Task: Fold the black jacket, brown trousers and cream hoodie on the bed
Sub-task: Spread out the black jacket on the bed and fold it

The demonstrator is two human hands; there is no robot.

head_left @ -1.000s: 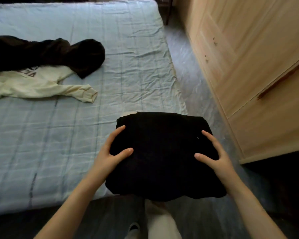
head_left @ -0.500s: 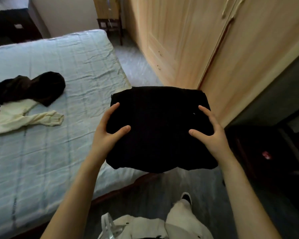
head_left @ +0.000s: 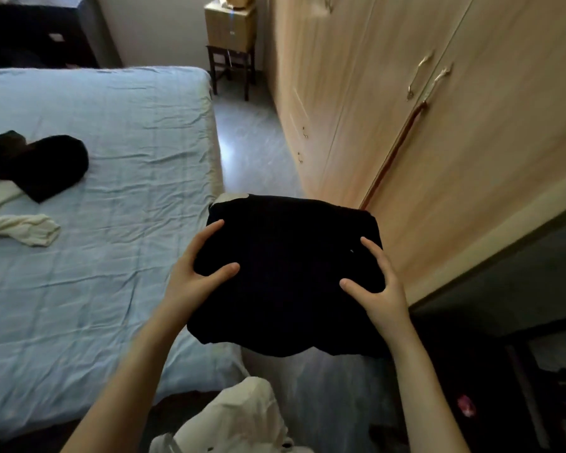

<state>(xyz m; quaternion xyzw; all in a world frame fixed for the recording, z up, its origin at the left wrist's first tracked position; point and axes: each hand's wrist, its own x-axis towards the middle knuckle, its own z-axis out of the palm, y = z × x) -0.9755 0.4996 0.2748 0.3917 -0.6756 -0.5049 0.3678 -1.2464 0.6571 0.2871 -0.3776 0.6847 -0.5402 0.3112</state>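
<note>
A folded black jacket (head_left: 288, 273) hangs in the air past the bed's right corner, over the floor. My left hand (head_left: 198, 273) grips its left side, thumb on top and fingers underneath. My right hand (head_left: 378, 286) grips its right side the same way. On the bed (head_left: 111, 256), at the far left, lie the dark brown trousers (head_left: 43, 165) in a crumpled heap. The cream hoodie (head_left: 20, 227) lies unfolded beside them, one sleeve stretched toward the middle; most of it is cut off by the frame edge.
A tall wooden wardrobe (head_left: 438, 125) runs along the right, with a narrow strip of grey floor (head_left: 252, 148) between it and the bed. A small wooden bedside stand (head_left: 231, 37) sits at the far end. Dark furniture (head_left: 520, 371) fills the lower right.
The view has swung up and to the right, away from the bed. Both hands have carried the folded jacket off the mattress corner and hold it over the floor.
</note>
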